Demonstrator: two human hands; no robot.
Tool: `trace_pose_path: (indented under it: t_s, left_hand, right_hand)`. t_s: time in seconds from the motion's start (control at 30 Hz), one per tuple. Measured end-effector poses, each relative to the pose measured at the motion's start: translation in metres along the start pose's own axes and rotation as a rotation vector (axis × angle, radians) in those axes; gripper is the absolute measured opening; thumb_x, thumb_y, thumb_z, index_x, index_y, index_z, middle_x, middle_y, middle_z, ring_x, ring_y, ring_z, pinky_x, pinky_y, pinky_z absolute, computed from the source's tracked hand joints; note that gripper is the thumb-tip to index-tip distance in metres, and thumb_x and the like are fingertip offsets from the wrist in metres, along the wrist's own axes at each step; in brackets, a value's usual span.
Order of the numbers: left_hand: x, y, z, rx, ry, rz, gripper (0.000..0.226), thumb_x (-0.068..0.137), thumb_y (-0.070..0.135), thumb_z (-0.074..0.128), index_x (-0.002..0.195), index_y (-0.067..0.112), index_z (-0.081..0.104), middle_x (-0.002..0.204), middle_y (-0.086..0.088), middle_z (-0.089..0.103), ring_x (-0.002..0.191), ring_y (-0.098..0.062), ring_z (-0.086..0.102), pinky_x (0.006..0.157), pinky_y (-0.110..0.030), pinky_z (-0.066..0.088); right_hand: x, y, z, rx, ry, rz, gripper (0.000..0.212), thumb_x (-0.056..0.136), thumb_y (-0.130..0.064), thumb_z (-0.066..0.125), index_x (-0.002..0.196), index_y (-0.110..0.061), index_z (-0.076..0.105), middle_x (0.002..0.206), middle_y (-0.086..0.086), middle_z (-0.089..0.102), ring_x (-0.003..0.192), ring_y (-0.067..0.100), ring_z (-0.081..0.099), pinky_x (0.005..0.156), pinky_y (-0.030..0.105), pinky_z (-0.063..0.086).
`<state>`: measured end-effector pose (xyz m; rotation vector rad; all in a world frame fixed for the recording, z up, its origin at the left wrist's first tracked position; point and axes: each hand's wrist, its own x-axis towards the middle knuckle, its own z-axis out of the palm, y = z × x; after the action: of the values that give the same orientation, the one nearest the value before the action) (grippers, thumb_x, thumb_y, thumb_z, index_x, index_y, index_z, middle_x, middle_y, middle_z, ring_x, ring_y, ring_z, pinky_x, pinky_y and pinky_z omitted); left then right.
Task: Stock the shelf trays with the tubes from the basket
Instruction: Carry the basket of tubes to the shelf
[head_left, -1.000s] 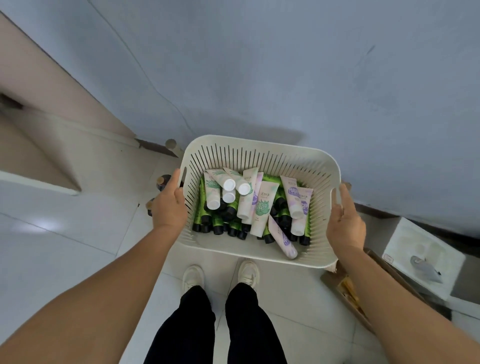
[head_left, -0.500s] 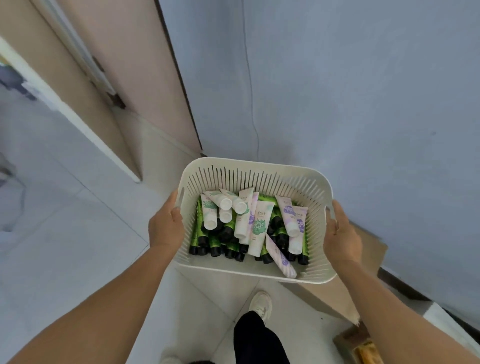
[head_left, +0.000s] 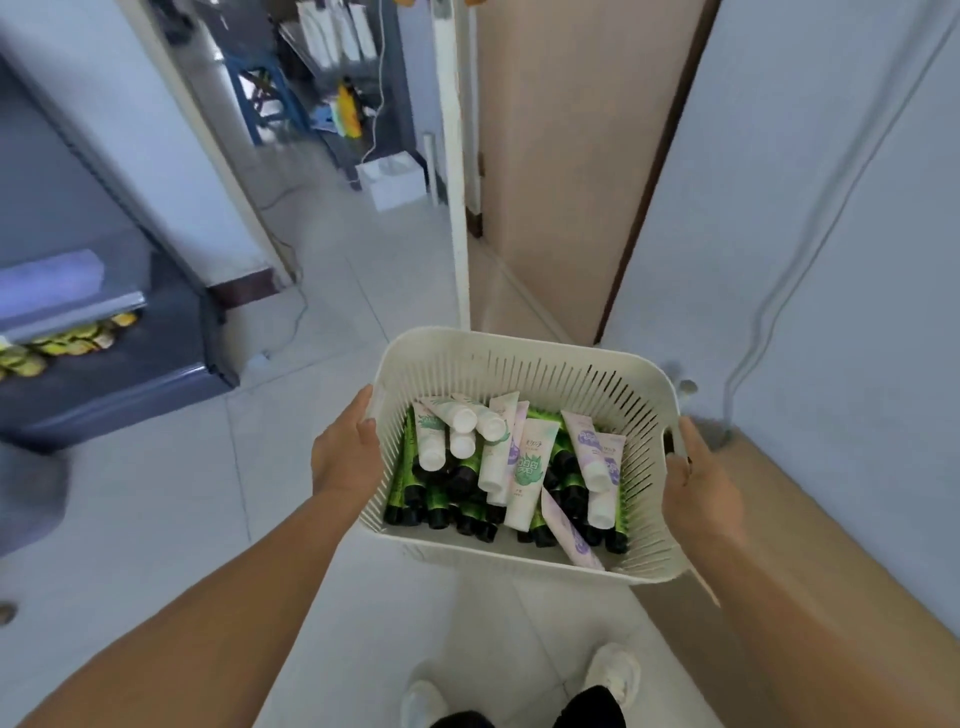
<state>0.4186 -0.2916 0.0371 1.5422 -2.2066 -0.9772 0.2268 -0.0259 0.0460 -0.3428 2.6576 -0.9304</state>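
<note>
**Both hands carrying the tube basket, held off the floor**

Left hand (head_left: 345, 457) grips the 9 o'clock side of the white slotted basket (head_left: 524, 364); thumb lies along the rim, fingers go under or behind the wall and are hidden. Right hand (head_left: 701, 488) grips the 3 o'clock side the same way, thumb up against the rim, fingers out of sight behind the wall.

Basket sits at frame centre, slightly toward 4 o'clock, above the pale tiled floor (head_left: 171, 493).

Contents: tubes (head_left: 524, 467) piled loosely.
- White tubes with white caps, green or purple print, lie on top, mostly lengthwise from 12 to 6 o'clock.
- Green tubes with black caps (head_left: 441, 499) are packed beneath, caps toward 6 o'clock.
- One purple-print tube leans against the near wall at about 5 o'clock.

Surroundings:
- Dark shelf unit (head_left: 104, 332) at 9 o'clock, well apart from the basket; yellow-green packets on its lower level, blurred.
- Open doorway at 12 o'clock, white door frame (head_left: 457, 182) and beige door (head_left: 561, 156) beside it.
- Grey-blue wall at 3 o'clock.
- White shoes (head_left: 613, 670) at 6 o'clock, below the basket.
</note>
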Motion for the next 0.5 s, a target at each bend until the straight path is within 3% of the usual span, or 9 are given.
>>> trace_pose_path:
  t_s: [0.1,0.17,0.27,0.37,0.5]
  left_hand:
    - [0.006,-0.038,-0.049,-0.034,0.081,-0.056,0.044,0.102,0.02,0.032,0.143,0.032,0.04,0.121,-0.012,0.064,0.104,-0.028,0.06,0.094,-0.036,0.048]
    - [0.007,-0.062,-0.079,-0.051,0.14,-0.093,0.043,0.102,0.02,0.033,0.143,0.03,0.041,0.117,-0.013,0.066,0.098,-0.027,0.061,0.088,-0.033,0.049]
    - [0.006,-0.095,-0.12,-0.08,0.213,-0.168,0.044,0.102,0.017,0.035,0.144,0.029,0.041,0.113,-0.012,0.067,0.088,-0.022,0.059,0.08,-0.03,0.049]
    - [0.003,-0.126,-0.153,-0.105,0.286,-0.248,0.045,0.101,0.016,0.035,0.143,0.03,0.042,0.117,-0.011,0.066,0.093,-0.025,0.06,0.083,-0.032,0.049]
    - [0.003,-0.163,-0.192,-0.157,0.369,-0.365,0.046,0.1,0.016,0.035,0.142,0.033,0.042,0.115,-0.01,0.067,0.092,-0.028,0.062,0.083,-0.035,0.052]
  right_hand:
    - [-0.013,-0.043,0.036,-0.031,-0.065,-0.044,0.047,0.103,-0.025,0.027,0.148,-0.039,0.021,0.103,0.006,0.061,0.078,0.022,0.051,0.075,0.031,0.039]
    - [-0.019,-0.071,0.06,-0.056,-0.077,-0.091,0.046,0.104,-0.025,0.027,0.149,-0.035,0.023,0.108,0.013,0.064,0.075,0.025,0.053,0.069,0.031,0.04]
    - [-0.029,-0.116,0.09,-0.063,-0.095,-0.185,0.044,0.103,-0.025,0.029,0.146,-0.034,0.029,0.092,0.01,0.062,0.065,0.017,0.053,0.062,0.03,0.034]
    - [-0.037,-0.157,0.118,-0.045,-0.152,-0.306,0.046,0.101,-0.019,0.033,0.144,-0.033,0.034,0.091,0.004,0.059,0.064,0.008,0.045,0.068,0.029,0.033]
    - [-0.036,-0.203,0.163,-0.038,-0.237,-0.402,0.045,0.099,-0.019,0.035,0.141,-0.034,0.036,0.104,0.011,0.064,0.081,0.023,0.055,0.078,0.035,0.043]
